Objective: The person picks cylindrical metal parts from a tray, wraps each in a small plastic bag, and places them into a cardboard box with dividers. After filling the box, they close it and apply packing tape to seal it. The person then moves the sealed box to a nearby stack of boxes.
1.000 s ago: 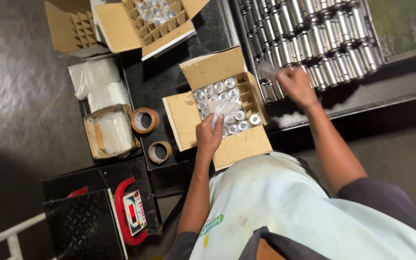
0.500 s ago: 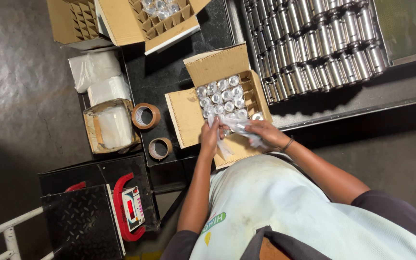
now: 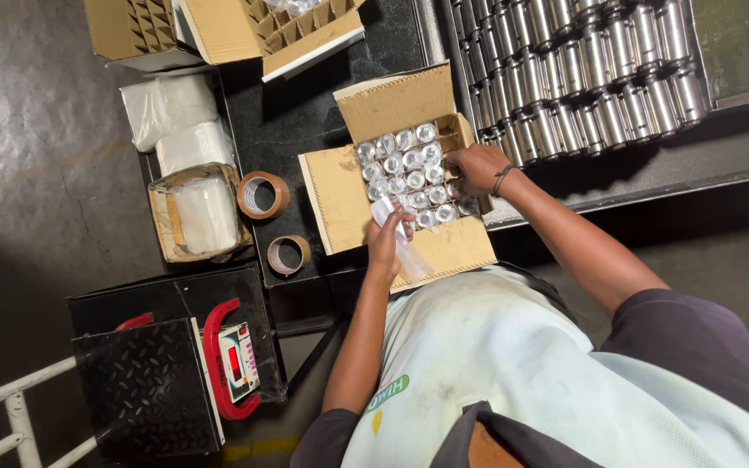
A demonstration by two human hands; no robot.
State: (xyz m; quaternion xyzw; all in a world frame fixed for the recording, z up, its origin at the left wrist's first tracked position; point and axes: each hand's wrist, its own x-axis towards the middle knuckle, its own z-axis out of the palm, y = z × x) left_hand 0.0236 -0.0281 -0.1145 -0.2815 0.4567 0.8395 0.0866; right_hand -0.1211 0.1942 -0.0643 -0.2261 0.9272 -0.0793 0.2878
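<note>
Standing close: right hand (image 3: 477,169) at right edge of open carton (image 3: 405,178), frame centre, fingers curled on wrapped metal cylinder (image 3: 454,189). Left hand (image 3: 387,236) pinched clear plastic bag (image 3: 405,243) over lower flap. Best lower piece straight into free cell, bag kept clear.

brown cardboard box (image 3: 340,186) | silver cylinders (image 3: 405,165) | brown tape rolls (image 3: 262,195) | red-framed black checker-plate scale (image 3: 153,394)
</note>
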